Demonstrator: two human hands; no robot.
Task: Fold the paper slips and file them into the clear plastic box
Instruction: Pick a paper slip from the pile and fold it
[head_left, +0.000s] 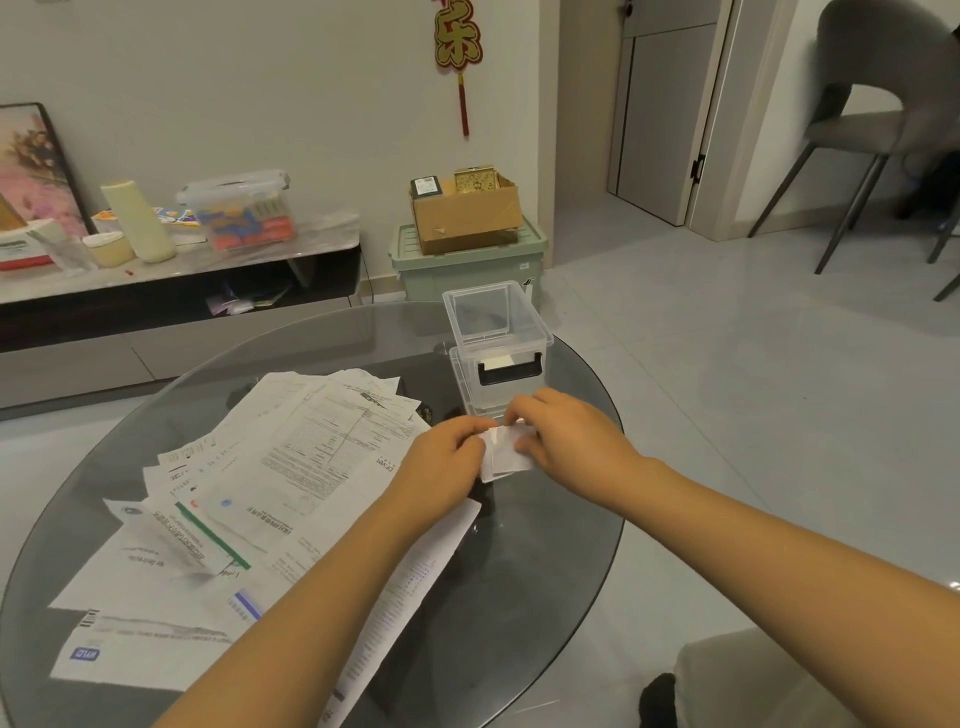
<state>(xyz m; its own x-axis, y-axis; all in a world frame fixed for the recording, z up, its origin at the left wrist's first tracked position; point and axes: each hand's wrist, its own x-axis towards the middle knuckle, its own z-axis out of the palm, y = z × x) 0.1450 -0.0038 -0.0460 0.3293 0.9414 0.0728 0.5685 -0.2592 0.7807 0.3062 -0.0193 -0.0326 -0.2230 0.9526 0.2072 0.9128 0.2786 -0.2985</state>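
1. Table (519, 597): round, dark glass top. Both forearms reach over its near edge toward centre.

2. Papers (249, 499): loose overlapping pile of printed sheets and receipts on left half of table, fanned, text at various angles. One long strip (410, 582) lies under the left forearm, running toward near edge.

3. Left hand (441, 457): fingers curled, pinching left edge of slip (503, 453). Hand sits over right edge of pile.

4. Right hand (566, 431): fingers curled over top/right side of same slip, gripping it. Both hands grasp the one slip between them.

5. Slip: small, white, partly folded, w/ a crease and layered edges visible. Held at table centre, just in front of box. Whether it touches the glass: cannot tell.

6. Box (498, 332): clear plastic, on far side of table, directly behind hands, near far right rim. Top open; black handle on near face. A white item shows inside through near wall; no. of slips inside cannot be read.

7. Beyond table, on floor: green crate (467, 265) w/ cardboard carton (467, 213) on top. Left: low cabinet (171, 291) carrying containers and a lidded tub. Far right: grey chair (857, 135) by doorway.
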